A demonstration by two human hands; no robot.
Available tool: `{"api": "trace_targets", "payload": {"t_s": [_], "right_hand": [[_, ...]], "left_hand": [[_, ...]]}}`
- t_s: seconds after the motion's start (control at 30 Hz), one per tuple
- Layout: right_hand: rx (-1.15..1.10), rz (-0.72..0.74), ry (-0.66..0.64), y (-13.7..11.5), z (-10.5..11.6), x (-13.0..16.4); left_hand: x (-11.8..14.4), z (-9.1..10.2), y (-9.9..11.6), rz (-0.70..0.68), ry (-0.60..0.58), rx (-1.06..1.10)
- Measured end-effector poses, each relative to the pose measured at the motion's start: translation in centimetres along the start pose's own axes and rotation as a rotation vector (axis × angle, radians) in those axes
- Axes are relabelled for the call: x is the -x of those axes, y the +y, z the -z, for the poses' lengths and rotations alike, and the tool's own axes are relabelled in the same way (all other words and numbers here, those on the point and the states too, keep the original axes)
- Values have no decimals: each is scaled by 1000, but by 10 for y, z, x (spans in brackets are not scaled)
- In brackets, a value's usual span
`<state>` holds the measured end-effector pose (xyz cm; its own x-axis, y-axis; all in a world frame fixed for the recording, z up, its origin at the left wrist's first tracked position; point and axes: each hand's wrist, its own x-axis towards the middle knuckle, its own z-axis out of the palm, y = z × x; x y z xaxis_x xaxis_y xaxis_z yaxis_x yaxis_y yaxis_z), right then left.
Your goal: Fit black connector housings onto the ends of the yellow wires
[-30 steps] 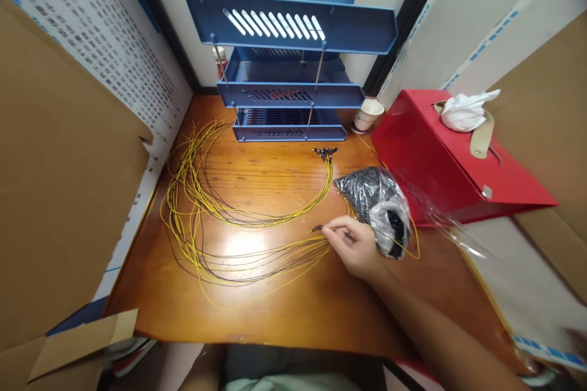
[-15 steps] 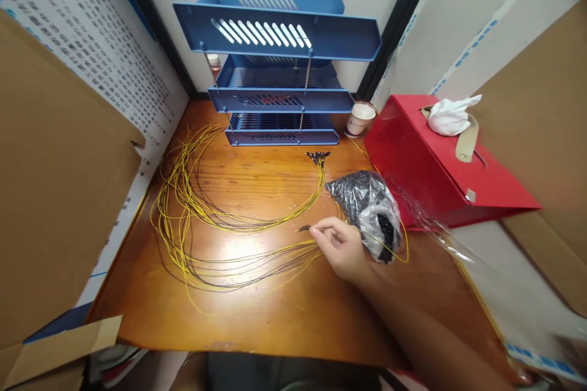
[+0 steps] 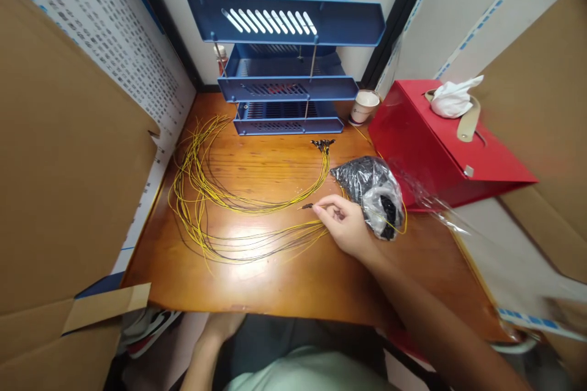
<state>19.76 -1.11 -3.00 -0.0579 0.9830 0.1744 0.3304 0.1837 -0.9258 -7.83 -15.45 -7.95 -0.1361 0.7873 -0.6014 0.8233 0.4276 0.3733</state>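
Plastic bag [image 3: 373, 192] of black connectors [image 3: 389, 219]

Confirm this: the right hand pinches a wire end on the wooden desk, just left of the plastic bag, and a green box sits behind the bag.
One slip: the box behind the plastic bag is red, not green. The head view shows it. The right hand does pinch a wire end on the wooden desk, left of the bag.

A: Your right hand [image 3: 349, 229] pinched one wire's dark end [image 3: 306, 206] over the wooden table [image 3: 284, 287], just beside the plastic bag [image 3: 373, 186].

B: And your left hand [image 3: 222, 325] sat below the table edge, off the loop of yellow wires [image 3: 202, 195] before the blue tray rack [image 3: 287, 60].
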Motion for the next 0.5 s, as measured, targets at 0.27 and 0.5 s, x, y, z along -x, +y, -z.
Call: {"api": "trace_targets", "payload": {"t_s": [0.27,0.5], "right_hand": [[96,80,-42,-30,10,-28],[-49,97,148,-20,14,-26]], "left_hand": [[64,10,95,-830,-53,53],[-48,101,174,-894,370,342]]}}
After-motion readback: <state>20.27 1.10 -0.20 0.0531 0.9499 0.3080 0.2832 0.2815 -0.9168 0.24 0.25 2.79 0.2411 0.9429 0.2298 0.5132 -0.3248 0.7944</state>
